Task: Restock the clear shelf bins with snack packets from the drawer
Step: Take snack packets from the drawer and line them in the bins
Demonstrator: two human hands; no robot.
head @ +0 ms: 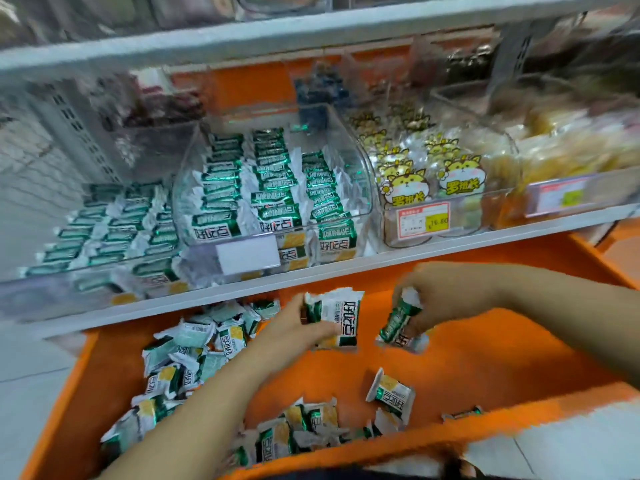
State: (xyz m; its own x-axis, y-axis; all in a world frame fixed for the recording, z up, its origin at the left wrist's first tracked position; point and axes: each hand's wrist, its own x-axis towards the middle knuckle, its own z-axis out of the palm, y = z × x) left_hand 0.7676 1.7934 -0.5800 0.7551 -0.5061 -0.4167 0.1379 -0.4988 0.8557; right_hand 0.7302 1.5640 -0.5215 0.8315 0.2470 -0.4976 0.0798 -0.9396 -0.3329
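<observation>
Bins [194,188] of green packets look nearly full (blur hides detail), yet many packets [180,358] remain in the drawer [485,368]; both hands' fingers [322,332] pinch one each

Bright, even light, heavy motion blur along the top shelf [242,32] and right edge, wide-angle bending throughout.
</observation>
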